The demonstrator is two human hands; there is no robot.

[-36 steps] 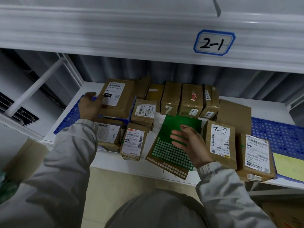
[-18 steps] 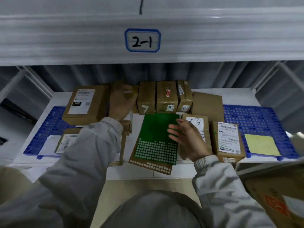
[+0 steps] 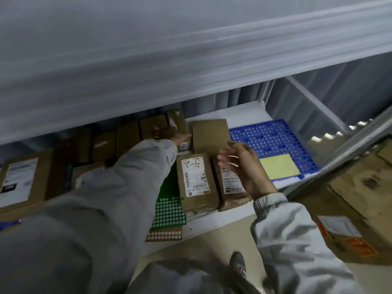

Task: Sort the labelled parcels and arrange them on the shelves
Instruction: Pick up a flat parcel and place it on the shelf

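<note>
Left hand: the left hand (image 3: 177,134) reaches deep into the white shelf (image 3: 244,112), at the back row of upright brown cardboard parcels (image 3: 153,127). It lies against the parcels at the right end of that row; motion blur hides the fingers, so I cannot tell whether they grip a parcel or only touch it.

Right hand: the right hand (image 3: 241,164) hovers above the shelf with fingers loosely spread and slightly bent, holding nothing. It hangs over the right edge of the front parcels, not plainly touching them.

Parcel marked 5-2: a brown cardboard parcel with a white label handwritten "5-2" (image 3: 196,180) lies flat near the shelf's front edge, just left of the right hand and below the left hand.

Neighbour parcel: a second brown parcel with a printed white label (image 3: 232,188) lies touching it on the right, partly under the right hand.

Flat parcel: a plain brown flat parcel (image 3: 210,134) lies behind these two, just right of the left hand.

Left side: a large brown box with a white label (image 3: 20,179) sits at the left, cut off by the frame edge.

Green sheet: a green perforated sheet (image 3: 169,211) over a brown perforated card (image 3: 164,235) is mostly covered by the left grey sleeve (image 3: 106,198).

Blue mat: a blue perforated plastic mat (image 3: 273,139) carries a pale yellow sheet (image 3: 279,166) right of the right hand.

Hard to read: printed label text is too blurred to make out.
</note>
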